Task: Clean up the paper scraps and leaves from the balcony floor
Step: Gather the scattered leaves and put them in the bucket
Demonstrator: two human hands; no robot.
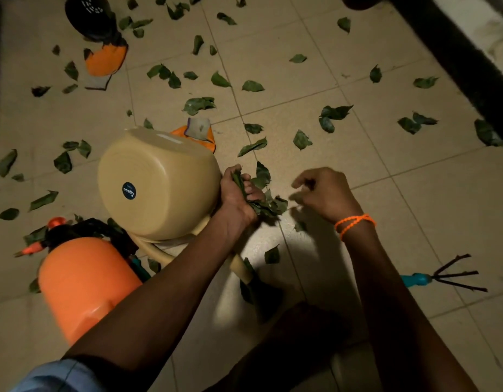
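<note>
Green leaves lie scattered over the beige tiled balcony floor. My left hand grips a bunch of leaves just right of an overturned cream plastic pot. My right hand, an orange thread on its wrist, hovers a little right of the bunch with its fingers curled; motion blur hides whether it pinches a small leaf. More leaves lie between my forearms.
The cream pot lies on its side at centre left. An orange pressure sprayer lies at lower left, orange gloves and a black pot at upper left. A teal hand rake lies at right. A dark railing runs along the upper right.
</note>
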